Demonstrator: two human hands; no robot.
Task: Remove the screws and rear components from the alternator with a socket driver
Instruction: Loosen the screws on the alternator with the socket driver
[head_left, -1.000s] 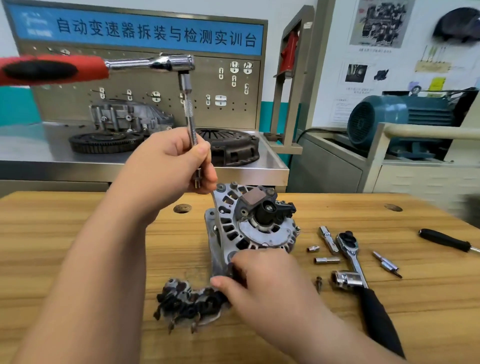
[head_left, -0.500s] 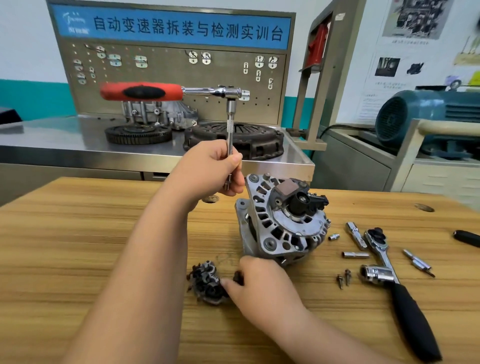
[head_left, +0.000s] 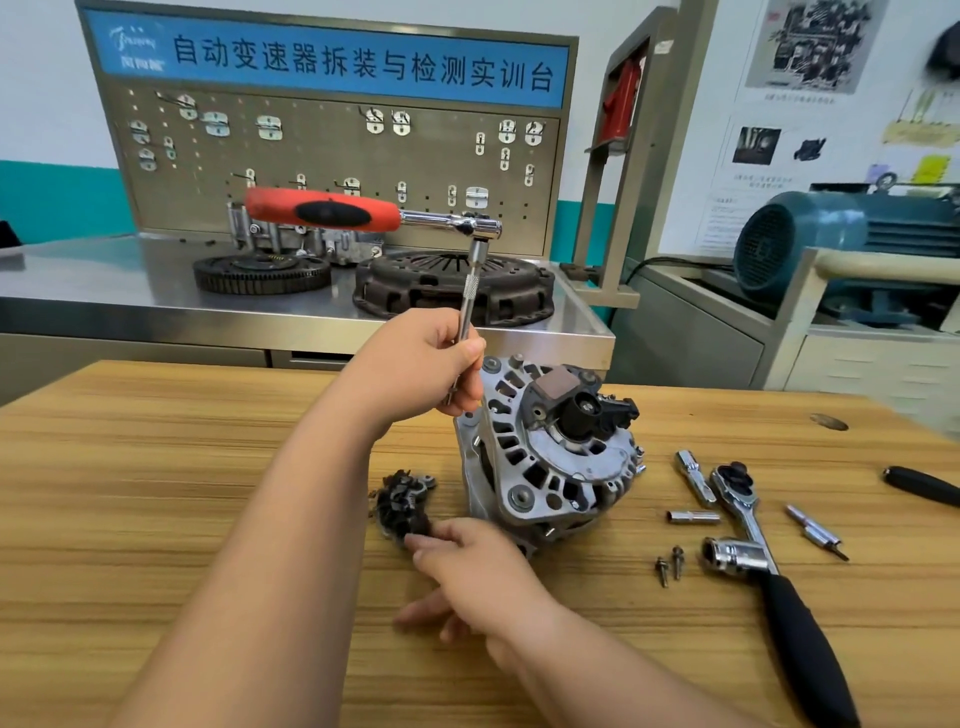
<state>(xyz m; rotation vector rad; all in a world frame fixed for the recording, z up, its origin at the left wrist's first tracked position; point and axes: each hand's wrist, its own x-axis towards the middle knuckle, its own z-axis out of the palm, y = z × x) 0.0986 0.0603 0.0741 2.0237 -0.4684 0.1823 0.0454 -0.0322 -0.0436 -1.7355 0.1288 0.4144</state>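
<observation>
The alternator (head_left: 545, 457) stands on edge on the wooden table (head_left: 156, 493), its rear face with the black brush holder turned toward me. My left hand (head_left: 421, 364) grips the steel extension shaft (head_left: 470, 296) of a red-handled ratchet (head_left: 322, 213). The shaft's tip is at the alternator's upper left rim, hidden behind my fingers. A black removed component (head_left: 400, 501) lies on the table left of the alternator. My right hand (head_left: 478, 577) rests beside it with loosely spread fingers, one fingertip touching it. Two loose screws (head_left: 670, 564) lie to the right.
Right of the alternator lie a black-handled ratchet (head_left: 779, 597), a socket (head_left: 693, 517), an adapter (head_left: 693, 475), a bit (head_left: 815, 530) and a black tool handle (head_left: 922, 486). A steel bench with a clutch plate (head_left: 452, 286) stands behind the table.
My right hand has eased off the black component, which now lies on the table left of the alternator. The left hand keeps the ratchet shaft at the alternator's upper left rim.
</observation>
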